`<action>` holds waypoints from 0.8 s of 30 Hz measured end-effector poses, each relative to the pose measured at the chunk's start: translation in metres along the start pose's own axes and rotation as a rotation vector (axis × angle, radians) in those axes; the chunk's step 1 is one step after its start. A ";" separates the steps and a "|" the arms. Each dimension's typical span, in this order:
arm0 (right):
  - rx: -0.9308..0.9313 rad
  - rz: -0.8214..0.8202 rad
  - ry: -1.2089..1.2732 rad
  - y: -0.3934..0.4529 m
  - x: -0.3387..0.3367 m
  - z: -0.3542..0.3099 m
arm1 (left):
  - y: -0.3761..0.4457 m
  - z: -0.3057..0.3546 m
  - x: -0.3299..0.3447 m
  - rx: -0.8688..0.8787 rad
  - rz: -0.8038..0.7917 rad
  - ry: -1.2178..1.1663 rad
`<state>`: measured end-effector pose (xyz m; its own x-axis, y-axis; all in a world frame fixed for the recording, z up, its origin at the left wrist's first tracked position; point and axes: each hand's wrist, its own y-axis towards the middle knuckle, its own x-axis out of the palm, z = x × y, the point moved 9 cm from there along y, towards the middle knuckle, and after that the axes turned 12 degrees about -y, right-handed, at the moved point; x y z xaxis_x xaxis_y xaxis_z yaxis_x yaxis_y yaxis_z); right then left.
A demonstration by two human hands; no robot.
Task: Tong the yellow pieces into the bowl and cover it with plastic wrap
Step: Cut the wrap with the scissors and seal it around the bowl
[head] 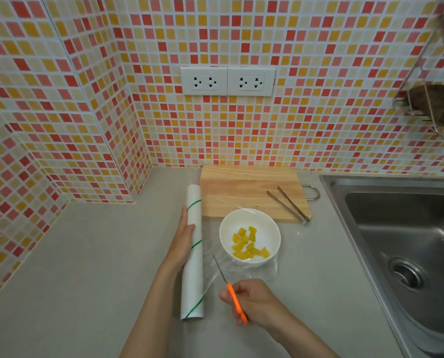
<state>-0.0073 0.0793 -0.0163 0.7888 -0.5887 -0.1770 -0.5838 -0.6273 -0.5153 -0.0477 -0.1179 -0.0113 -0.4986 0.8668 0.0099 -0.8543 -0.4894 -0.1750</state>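
A white bowl [249,235] stands on the grey counter and holds several yellow pieces [249,245]. Clear plastic wrap [264,272] is stretched over the bowl and runs left to a long white roll [193,251] with green stripes. My left hand [183,237] rests flat on the roll's left side, fingers closed against it. My right hand [251,299] grips orange-handled scissors [230,288], whose blades point up-left into the wrap between roll and bowl. Metal tongs [289,204] lie on the wooden cutting board [244,189] behind the bowl.
A steel sink [407,241] with a drain fills the right side. Mosaic tiled walls enclose the counter at the back and left, with two double sockets [228,81]. A wire rack [434,104] hangs at upper right.
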 end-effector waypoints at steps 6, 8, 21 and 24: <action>0.042 0.031 -0.030 0.006 0.002 -0.001 | 0.000 -0.005 -0.001 -0.009 0.001 -0.014; 0.059 0.060 -0.018 0.010 0.001 -0.002 | 0.000 -0.006 -0.001 -0.013 0.005 -0.022; 0.015 0.136 0.038 0.028 0.003 -0.029 | 0.001 -0.004 -0.008 -0.006 0.029 -0.051; 0.001 0.149 0.059 0.033 0.006 -0.036 | 0.000 -0.001 -0.011 -0.006 0.044 -0.078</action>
<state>-0.0286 0.0365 -0.0040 0.6807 -0.7043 -0.2017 -0.6934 -0.5306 -0.4875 -0.0417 -0.1272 -0.0125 -0.5453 0.8346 0.0783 -0.8308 -0.5258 -0.1826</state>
